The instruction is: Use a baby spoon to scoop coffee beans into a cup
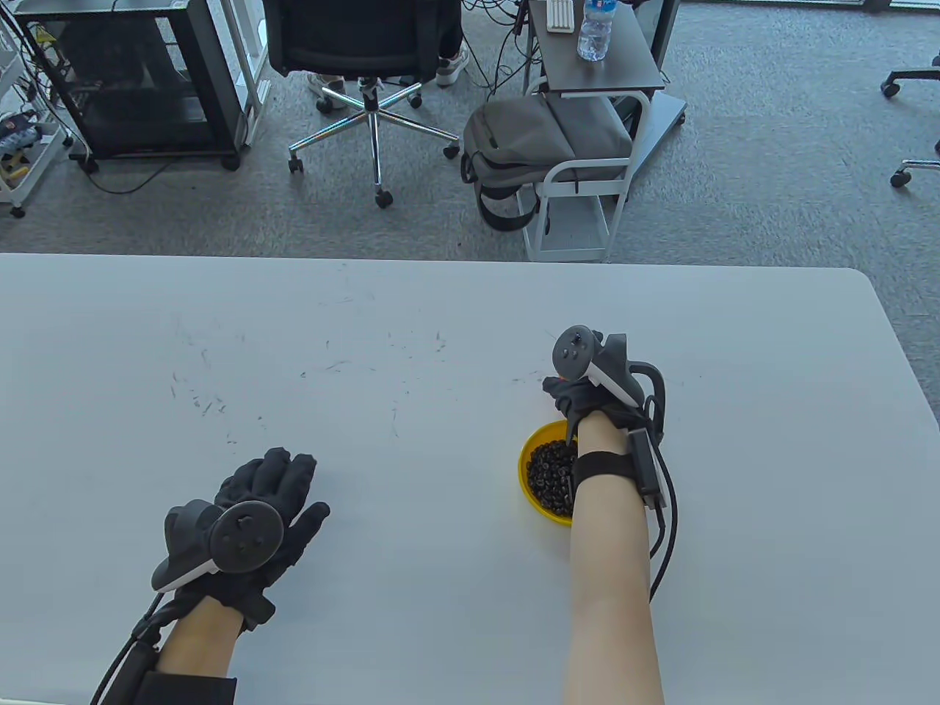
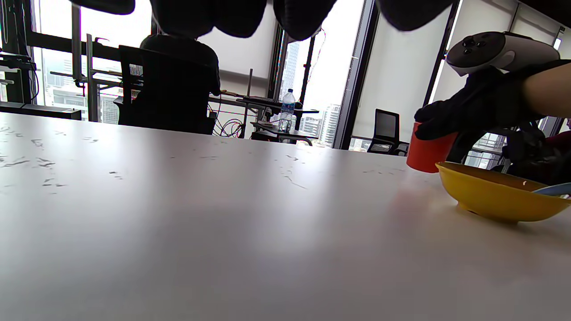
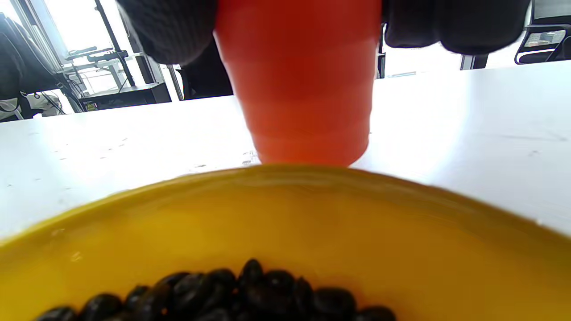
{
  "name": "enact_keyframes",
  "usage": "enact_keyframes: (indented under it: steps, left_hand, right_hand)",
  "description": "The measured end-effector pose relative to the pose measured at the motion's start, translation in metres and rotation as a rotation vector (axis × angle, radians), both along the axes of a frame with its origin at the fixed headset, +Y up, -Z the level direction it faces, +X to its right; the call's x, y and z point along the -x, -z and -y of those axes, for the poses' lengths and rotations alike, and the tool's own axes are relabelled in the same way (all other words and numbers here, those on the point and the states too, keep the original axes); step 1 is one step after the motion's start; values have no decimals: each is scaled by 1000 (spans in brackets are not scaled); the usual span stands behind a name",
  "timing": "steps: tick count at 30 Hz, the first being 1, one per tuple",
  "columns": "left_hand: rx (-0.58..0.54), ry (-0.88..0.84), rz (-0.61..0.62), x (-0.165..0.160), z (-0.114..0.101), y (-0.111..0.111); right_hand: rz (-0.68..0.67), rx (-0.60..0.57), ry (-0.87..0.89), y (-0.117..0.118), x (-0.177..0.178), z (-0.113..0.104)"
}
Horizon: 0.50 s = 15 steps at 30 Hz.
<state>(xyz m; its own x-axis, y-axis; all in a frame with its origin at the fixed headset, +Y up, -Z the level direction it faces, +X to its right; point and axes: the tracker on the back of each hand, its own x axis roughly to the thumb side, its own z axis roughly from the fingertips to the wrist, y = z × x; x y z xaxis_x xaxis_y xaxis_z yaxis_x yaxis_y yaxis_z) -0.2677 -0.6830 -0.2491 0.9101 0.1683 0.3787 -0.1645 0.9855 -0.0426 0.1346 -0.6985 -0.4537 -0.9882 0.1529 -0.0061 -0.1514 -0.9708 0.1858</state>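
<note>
A yellow bowl [image 1: 530, 461] holding several dark coffee beans [image 1: 552, 476] sits on the white table right of centre; it also shows in the left wrist view [image 2: 495, 200] and the right wrist view [image 3: 285, 223]. Just beyond the bowl stands an orange-red cup [image 3: 296, 84], also seen in the left wrist view [image 2: 426, 154]. My right hand [image 1: 580, 393] grips the cup from above, fingers around its top. A pale blue spoon tip [image 2: 555, 189] shows over the bowl's right rim. My left hand [image 1: 272, 499] rests flat and empty on the table at the lower left.
The table's [image 1: 411, 352] far edge runs across the middle of the table view, its right edge near the corner [image 1: 866, 283]. Beyond it stand an office chair [image 1: 367, 66], a grey backpack [image 1: 543, 147] and a small cart with a water bottle [image 1: 593, 33].
</note>
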Motion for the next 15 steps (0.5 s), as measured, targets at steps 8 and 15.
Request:
enact_keyframes:
  steps: [8,15]
  left_hand:
    - [1,-2,37,-6,1,-1]
    - [6,4,57,-9,2,-3]
  right_hand:
    - [-111,-84,0,-41,12,-52]
    - [-274,-132,-25,-102,46,-77]
